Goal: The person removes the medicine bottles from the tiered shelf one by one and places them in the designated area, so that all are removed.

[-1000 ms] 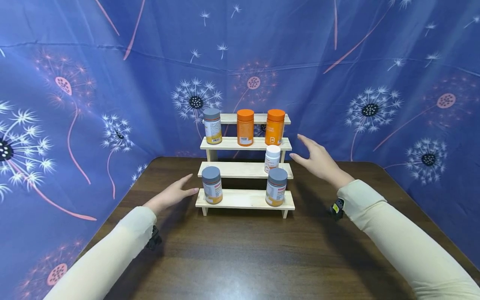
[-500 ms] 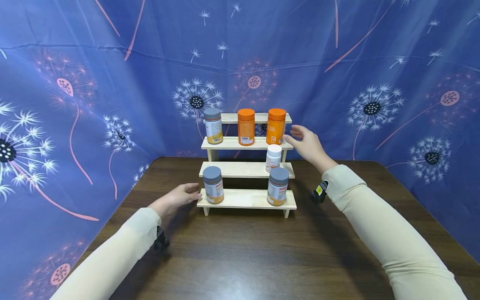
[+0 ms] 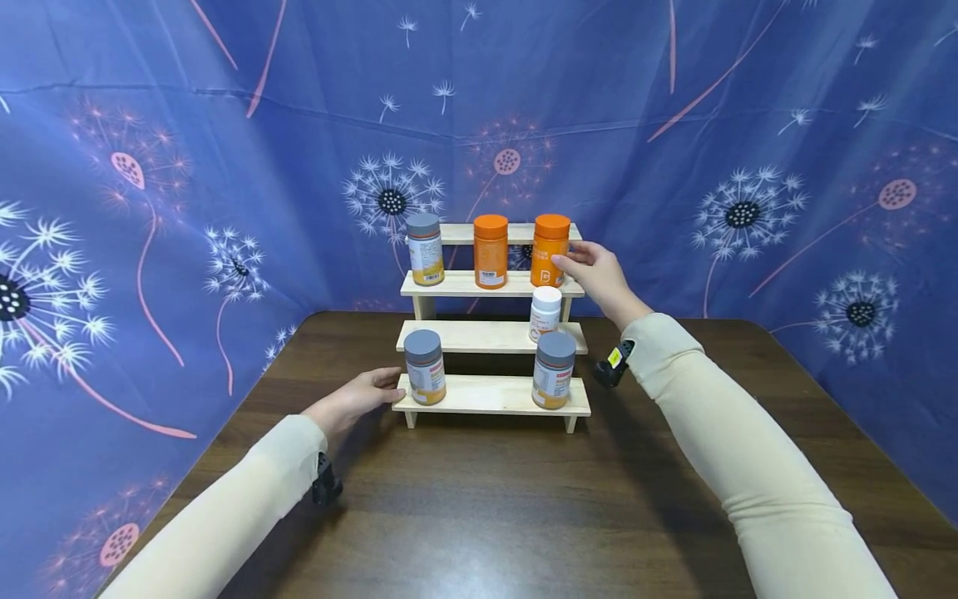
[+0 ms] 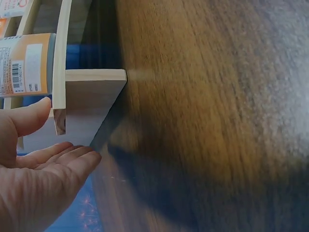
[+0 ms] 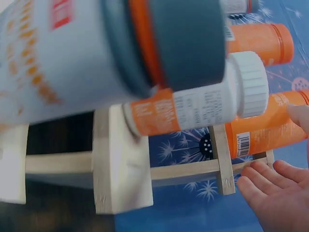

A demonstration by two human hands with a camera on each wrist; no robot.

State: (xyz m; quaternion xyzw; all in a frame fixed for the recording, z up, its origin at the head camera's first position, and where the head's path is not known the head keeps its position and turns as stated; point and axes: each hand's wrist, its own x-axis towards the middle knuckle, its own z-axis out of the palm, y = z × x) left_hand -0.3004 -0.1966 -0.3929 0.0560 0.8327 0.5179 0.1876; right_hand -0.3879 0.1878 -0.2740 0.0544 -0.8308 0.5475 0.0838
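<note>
Beside the left end of the lowest step of a wooden tiered rack (image 3: pixel 486 396), my left hand (image 3: pixel 353 399) has its thumb near the step's edge, close to a grey-lidded jar (image 3: pixel 425 368). In the left wrist view the fingers (image 4: pixel 79 162) stretch below that step. My right hand (image 3: pixel 602 279) is at an orange bottle (image 3: pixel 550 249) on the rack's upper right. Its thumb overlaps the bottle's front; whether it touches cannot be told. The other fingers lie loosely beside the bottle in the right wrist view, apart from it. A white bottle (image 3: pixel 545 314) stands one step lower.
A second orange bottle (image 3: pixel 490 252) and a grey-lidded jar (image 3: pixel 425 249) share the upper step. Another grey-lidded jar (image 3: pixel 554 371) stands at the right of the lowest step. The rack rests on a brown table (image 3: pixel 464 499), before a blue dandelion-patterned cloth (image 3: pixel 599 100).
My right hand has moved left from beyond the rack to the orange bottle. My left hand has come slightly right, to the end of the lowest step. The bottles have stayed put.
</note>
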